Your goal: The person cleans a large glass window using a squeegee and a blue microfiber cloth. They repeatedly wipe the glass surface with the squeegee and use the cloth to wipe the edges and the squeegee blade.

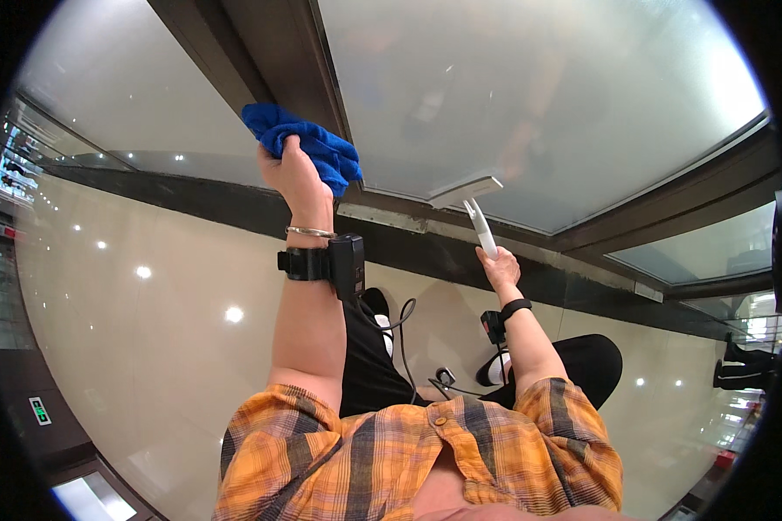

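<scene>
My left hand (297, 182) is closed round a crumpled blue cloth (314, 149), which lies against the dark frame post (297, 61) at the lower left corner of a large glass pane (495, 95). My right hand (501, 269) grips the white handle of a window squeegee (480, 227). The squeegee's long pale head is at the pane's lower part, just above the bottom frame, slightly tilted. Whether its blade presses on the glass I cannot tell. Behind the cloth, part of the post is hidden.
A dark baseboard (200, 193) runs under the glass, above a glossy tiled floor (165, 347). Black straps with small devices sit on both forearms, and a cable (406, 347) hangs between my bent legs. More glass panels stand to the left and right. A dark-clothed person (747, 366) shows at far right.
</scene>
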Action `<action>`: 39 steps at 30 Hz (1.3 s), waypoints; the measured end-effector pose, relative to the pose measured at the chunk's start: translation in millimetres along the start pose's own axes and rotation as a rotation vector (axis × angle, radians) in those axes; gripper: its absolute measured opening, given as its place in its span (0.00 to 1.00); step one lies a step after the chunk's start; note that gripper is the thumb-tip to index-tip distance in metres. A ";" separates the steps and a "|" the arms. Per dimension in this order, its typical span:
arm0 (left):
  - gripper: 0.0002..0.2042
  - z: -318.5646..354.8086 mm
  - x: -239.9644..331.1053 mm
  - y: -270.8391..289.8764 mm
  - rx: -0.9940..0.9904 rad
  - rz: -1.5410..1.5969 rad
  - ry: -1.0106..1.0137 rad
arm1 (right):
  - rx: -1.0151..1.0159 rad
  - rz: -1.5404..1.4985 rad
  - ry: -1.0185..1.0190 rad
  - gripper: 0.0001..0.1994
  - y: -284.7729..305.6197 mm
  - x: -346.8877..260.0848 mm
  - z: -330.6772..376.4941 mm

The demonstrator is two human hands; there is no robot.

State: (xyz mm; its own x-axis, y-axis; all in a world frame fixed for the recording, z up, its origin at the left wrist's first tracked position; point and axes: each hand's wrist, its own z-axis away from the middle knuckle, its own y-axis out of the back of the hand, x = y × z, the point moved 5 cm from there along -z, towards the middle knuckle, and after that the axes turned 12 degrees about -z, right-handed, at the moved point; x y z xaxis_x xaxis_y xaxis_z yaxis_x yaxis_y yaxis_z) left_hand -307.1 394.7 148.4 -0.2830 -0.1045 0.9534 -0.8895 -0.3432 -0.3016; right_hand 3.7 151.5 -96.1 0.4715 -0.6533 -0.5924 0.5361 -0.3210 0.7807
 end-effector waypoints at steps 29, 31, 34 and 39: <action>0.19 9.4 1.7 -9.6 -0.049 -0.090 0.012 | 0.116 0.034 0.291 0.24 -39.8 -125.6 -1.9; 0.19 6.9 -0.7 -10.8 -0.083 -0.082 -0.005 | 0.127 0.104 0.256 0.24 -28.7 -106.9 -6.0; 0.15 18.1 10.4 -17.3 -0.080 -0.072 0.031 | 0.173 0.282 0.165 0.25 20.9 -43.8 -5.2; 0.14 24.8 11.3 -21.8 -0.129 -0.014 0.061 | 0.255 0.525 0.093 0.25 124.9 9.0 5.6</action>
State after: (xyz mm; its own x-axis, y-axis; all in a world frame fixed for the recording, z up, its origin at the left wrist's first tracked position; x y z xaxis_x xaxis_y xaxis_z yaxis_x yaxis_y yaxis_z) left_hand -281.9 377.8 165.8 -0.2883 -0.0425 0.9566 -0.9310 -0.2213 -0.2904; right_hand 71.0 101.7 -2.8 0.6937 -0.7102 -0.1198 0.0349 -0.1330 0.9905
